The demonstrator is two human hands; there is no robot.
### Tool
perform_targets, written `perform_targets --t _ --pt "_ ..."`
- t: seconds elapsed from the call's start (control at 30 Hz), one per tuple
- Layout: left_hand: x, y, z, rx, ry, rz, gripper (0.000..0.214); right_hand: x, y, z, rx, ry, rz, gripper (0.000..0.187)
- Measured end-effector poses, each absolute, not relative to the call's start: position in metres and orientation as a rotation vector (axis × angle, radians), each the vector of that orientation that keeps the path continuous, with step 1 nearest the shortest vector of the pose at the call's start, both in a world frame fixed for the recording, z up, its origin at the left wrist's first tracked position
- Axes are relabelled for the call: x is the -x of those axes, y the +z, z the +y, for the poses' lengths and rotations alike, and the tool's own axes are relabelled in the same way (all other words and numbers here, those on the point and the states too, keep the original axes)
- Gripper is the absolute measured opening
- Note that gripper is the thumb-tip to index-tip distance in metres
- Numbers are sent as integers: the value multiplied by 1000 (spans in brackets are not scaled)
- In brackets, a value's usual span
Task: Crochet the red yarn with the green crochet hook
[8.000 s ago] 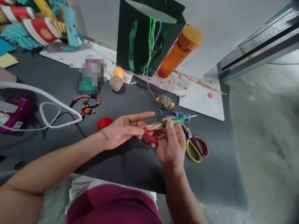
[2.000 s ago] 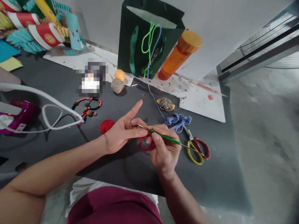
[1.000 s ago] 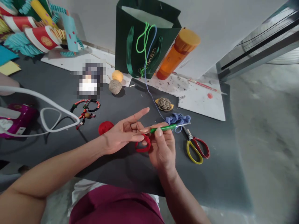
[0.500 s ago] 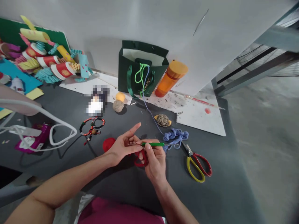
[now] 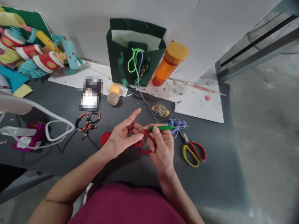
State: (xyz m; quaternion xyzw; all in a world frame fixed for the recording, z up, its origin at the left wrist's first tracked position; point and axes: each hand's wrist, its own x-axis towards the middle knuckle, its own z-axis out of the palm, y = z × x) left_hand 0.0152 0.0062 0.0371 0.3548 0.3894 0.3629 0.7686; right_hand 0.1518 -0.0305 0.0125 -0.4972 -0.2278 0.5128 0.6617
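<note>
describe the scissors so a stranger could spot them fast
Start at the dark grey work mat, then find the person's right hand gripping a green crochet hook. Just right of that hand, below a tangle of lavender yarn, lie metal scissors, the only thing nearby with one yellow handle and one red handle.

A green bag [image 5: 121, 59] stands at the back, with a tilted orange bottle [image 5: 170, 63] just right of it. A yellow ball [image 5: 114, 88] and twine ball [image 5: 113, 99] sit just below-left of it, paper-cup crafts [image 5: 48, 62] well left, and scissors [image 5: 191, 152] well below-right.
</note>
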Motion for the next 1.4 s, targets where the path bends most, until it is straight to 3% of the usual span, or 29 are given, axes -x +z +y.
perform_targets --t 0.9,1.4 --pt "-4 5 6 -715 743 811 78 -174 1 -39 1124 1199 -810 15" --pt "-3 8 4 -704 732 855 79 -181 0 -46 1246 1010 -1074 15"
